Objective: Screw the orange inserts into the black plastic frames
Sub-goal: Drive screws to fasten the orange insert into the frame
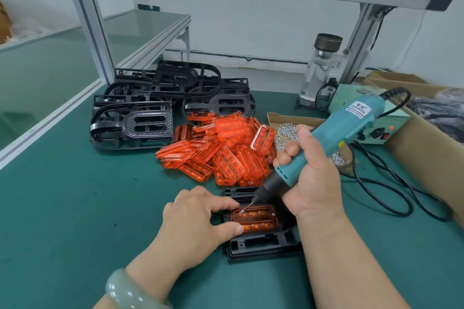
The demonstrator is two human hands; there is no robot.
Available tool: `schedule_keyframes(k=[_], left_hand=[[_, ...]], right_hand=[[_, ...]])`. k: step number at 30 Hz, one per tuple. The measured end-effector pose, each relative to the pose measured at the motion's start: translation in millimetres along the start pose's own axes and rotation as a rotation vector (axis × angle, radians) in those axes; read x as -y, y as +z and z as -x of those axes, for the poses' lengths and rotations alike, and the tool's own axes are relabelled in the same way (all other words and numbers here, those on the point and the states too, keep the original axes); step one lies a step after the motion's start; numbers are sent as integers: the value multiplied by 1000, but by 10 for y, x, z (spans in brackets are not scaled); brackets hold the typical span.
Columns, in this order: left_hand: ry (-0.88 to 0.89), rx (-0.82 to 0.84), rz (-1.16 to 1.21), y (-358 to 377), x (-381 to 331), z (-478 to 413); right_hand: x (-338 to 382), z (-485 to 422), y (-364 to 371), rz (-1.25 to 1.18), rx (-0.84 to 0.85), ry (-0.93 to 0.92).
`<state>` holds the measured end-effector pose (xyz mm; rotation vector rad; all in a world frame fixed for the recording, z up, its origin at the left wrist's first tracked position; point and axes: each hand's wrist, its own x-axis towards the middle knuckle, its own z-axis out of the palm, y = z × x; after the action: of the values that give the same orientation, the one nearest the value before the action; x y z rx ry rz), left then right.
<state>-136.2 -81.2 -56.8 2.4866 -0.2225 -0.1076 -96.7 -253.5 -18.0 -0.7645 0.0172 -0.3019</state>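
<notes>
On the matte green tabletop [75, 208], toward its near edge, lies a black plastic frame [261, 246], ribbed and boxy, with a glossy translucent orange insert [256, 219] seated in it, rounded at the corners and split by two long slots. The left hand [198, 221] lies across the frame's left side, index finger and thumb pressing on the insert's left end, and it hides that side of the frame. A smooth pale green bangle [128, 293] circles that wrist. The right hand [311, 178] is wrapped round a teal electric screwdriver [346, 128], tilted so that its thin bit meets the insert's upper left corner; the screw there is too small to make out. Further back a loose heap of orange inserts [221, 148] lies mid-table, and toward the far left corner is a tangle of stacked black frames [160, 103]. Toward the right edge a flat cardboard tray [296, 118] holds small silver screws [286, 133], partly behind the right hand, and the tool's black cable [391, 183] loops over the mat.
</notes>
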Motion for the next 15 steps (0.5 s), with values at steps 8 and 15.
schedule_keyframes(k=[8, 15], left_hand=[[24, -32, 16, 36, 43, -5], [33, -38, 21, 41, 59, -8]], right_hand=[[-65, 2, 8, 9, 59, 10], [-68, 6, -7, 27, 88, 17]])
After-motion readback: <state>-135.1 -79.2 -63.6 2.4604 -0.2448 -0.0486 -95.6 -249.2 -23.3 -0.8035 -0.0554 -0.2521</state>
